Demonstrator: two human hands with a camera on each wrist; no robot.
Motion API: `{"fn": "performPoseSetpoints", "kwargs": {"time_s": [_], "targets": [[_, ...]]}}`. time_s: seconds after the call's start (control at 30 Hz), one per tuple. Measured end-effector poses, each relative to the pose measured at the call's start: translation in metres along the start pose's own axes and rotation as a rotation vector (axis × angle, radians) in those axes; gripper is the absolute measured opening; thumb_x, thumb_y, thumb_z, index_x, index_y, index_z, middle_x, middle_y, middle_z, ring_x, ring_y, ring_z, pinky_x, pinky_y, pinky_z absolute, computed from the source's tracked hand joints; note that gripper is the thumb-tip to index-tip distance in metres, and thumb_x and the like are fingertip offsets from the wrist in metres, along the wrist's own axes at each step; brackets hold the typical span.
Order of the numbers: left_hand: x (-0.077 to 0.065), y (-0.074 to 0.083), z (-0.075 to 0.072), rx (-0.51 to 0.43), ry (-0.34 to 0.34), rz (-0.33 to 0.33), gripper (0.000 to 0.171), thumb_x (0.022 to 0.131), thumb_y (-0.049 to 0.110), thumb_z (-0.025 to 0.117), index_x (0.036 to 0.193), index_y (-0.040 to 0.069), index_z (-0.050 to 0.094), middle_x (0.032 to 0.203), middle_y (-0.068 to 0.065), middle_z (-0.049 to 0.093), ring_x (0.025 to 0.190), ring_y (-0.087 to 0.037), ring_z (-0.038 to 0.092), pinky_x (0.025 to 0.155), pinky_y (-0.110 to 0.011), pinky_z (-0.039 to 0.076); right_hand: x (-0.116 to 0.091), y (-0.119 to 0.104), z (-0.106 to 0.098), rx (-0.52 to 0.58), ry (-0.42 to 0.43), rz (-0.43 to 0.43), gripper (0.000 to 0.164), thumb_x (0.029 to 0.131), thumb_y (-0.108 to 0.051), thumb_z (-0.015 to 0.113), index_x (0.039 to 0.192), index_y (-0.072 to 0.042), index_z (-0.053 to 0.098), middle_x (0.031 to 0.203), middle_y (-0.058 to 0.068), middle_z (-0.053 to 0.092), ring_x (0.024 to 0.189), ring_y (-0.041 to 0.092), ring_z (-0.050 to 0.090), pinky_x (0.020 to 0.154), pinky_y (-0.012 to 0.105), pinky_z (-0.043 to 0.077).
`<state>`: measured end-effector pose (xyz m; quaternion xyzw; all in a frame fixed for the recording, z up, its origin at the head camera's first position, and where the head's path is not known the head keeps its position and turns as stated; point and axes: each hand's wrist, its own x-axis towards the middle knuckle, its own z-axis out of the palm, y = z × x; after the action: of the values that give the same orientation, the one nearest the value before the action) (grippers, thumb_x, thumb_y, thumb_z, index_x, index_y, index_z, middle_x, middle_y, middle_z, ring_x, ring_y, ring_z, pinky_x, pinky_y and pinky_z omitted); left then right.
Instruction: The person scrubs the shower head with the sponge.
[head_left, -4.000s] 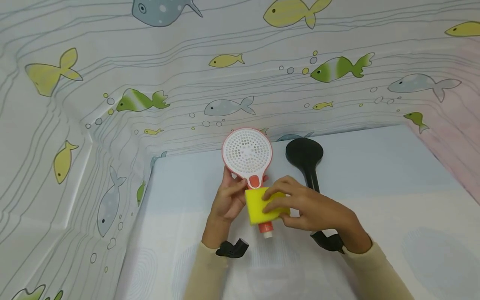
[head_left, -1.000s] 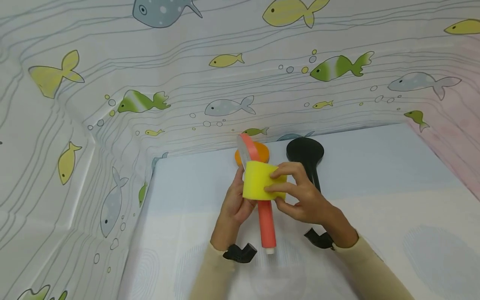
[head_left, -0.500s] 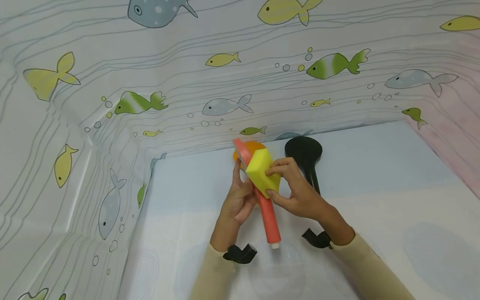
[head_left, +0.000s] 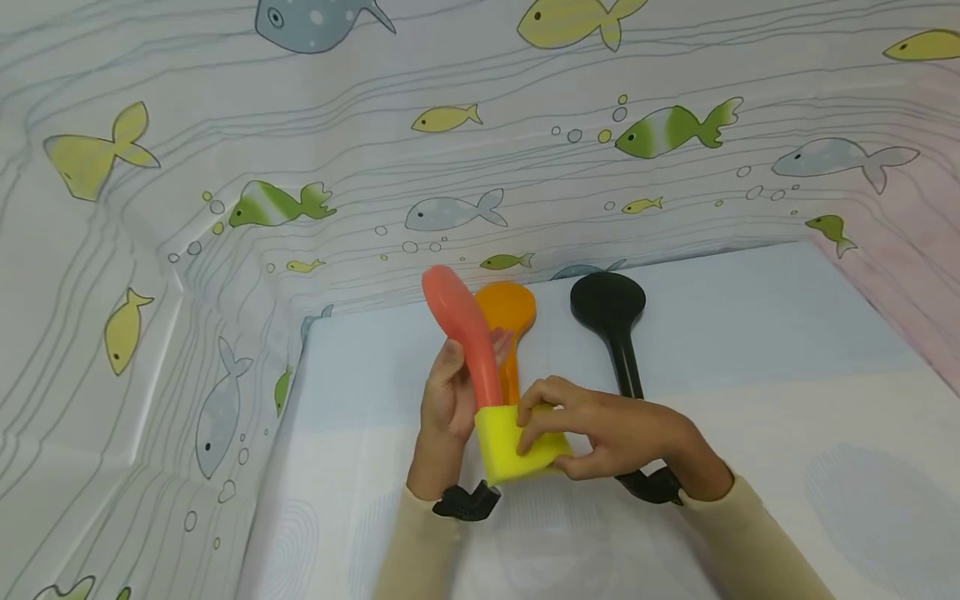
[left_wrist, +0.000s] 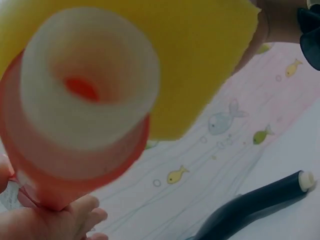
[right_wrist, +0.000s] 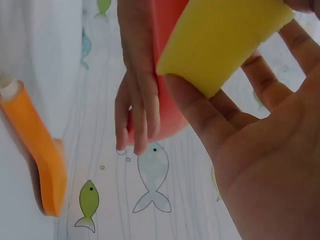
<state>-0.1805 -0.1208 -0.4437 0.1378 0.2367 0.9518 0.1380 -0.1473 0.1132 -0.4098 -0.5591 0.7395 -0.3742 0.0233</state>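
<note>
Looks like a wipe step: red shower head [head_left: 459, 315] & yellow sponge [head_left: 498, 446] in hand.
You've got the red one up over the bench [head_left: 750, 333], L hand [head_left: 444, 400] pinching its neck, R hand [head_left: 600, 429] w/ a pinch grip on the sponge at the lower handle. Next move prob. calls for a steady L hold & light R pressure along the handle. Qty: 3 shower heads (1 red, 1 orange shower head [head_left: 507, 302] partly behind it, 1 black shower head [head_left: 609, 302] to the right, apart), 1 sponge.
</note>
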Motion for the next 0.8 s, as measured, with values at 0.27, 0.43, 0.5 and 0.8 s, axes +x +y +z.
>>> {"fn": "performPoseSetpoints", "kwargs": {"time_s": [0.27,0.43,0.5,0.8], "targets": [[-0.001,-0.003,0.011,0.058,-0.025,-0.053,0.055,0.106,0.041,0.031,0.152,0.011,0.026,0.148,-0.007,0.039,0.133,-0.025,0.050,0.120,-0.033,0.032,0.007,0.005,0.003,-0.124,0.117,0.032,0.036,0.082,-0.004,0.071,0.111,-0.024,0.066,0.125,-0.003,0.051,0.119,0.015,0.045,0.096,0.028,0.051],[-0.001,-0.010,0.010,0.235,0.117,-0.091,0.055,0.101,0.046,0.042,0.143,0.011,0.037,0.129,0.000,0.056,0.115,-0.012,0.057,0.100,-0.024,0.049,0.010,0.016,0.004,-0.251,0.303,0.124,0.036,0.081,-0.005,0.072,0.114,-0.019,0.066,0.128,0.004,0.051,0.124,0.021,0.045,0.096,0.034,0.053],[-0.001,-0.013,0.010,0.275,0.146,-0.089,0.051,0.102,0.043,0.043,0.139,0.008,0.041,0.125,0.000,0.057,0.113,-0.010,0.057,0.099,-0.022,0.049,0.011,0.020,0.004,-0.277,0.388,0.177,0.037,0.081,-0.005,0.074,0.115,-0.018,0.066,0.129,0.006,0.050,0.125,0.023,0.044,0.095,0.035,0.053],[-0.001,-0.017,0.007,0.409,0.046,-0.113,0.031,0.106,0.021,0.042,0.127,0.000,0.051,0.114,-0.004,0.068,0.103,-0.013,0.069,0.091,-0.027,0.057,0.006,0.033,-0.006,-0.240,0.639,0.414,0.041,0.085,-0.004,0.075,0.124,-0.009,0.062,0.130,0.014,0.047,0.126,0.029,0.041,0.093,0.048,0.051]]}}
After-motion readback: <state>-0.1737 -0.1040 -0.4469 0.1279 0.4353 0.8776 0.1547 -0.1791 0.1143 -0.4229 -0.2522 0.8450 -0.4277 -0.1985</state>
